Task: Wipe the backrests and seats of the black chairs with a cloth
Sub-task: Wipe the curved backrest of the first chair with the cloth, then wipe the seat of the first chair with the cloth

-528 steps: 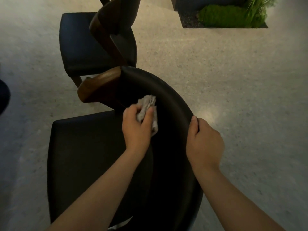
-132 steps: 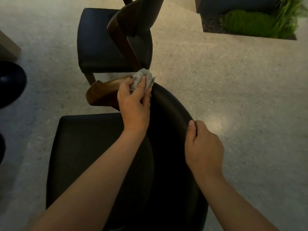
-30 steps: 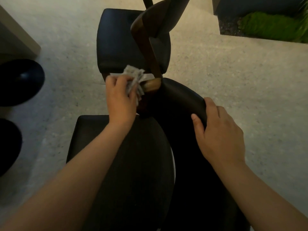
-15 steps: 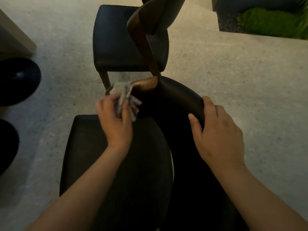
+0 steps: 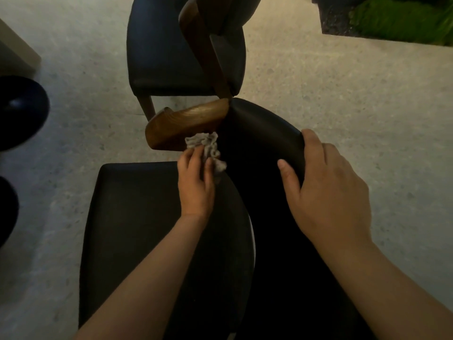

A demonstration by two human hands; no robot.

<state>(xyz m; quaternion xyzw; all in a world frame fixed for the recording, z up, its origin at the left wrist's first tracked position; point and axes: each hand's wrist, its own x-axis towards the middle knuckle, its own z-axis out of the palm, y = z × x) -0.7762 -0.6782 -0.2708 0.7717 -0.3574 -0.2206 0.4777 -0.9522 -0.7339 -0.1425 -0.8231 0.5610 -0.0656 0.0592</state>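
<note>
Below me stands a black chair with a padded seat [image 5: 137,217] and a curved black backrest [image 5: 264,126] that ends in a brown wooden arm [image 5: 186,121]. My left hand [image 5: 196,182] grips a crumpled grey cloth [image 5: 206,146] and holds it against the inner side of the backrest, just under the wooden arm. My right hand [image 5: 326,190] grips the top edge of the backrest, thumb on the inner face. A second black chair [image 5: 166,45] stands behind the first.
The floor is pale speckled stone. A round black base [image 5: 19,111] lies at the left, with a pale furniture edge [image 5: 17,50] above it. A dark planter with green moss [image 5: 397,20] sits at the top right.
My left hand has carried the cloth down and to the right, from the wooden arm's end to the inner face of the backrest. My right hand keeps its hold on the backrest.
</note>
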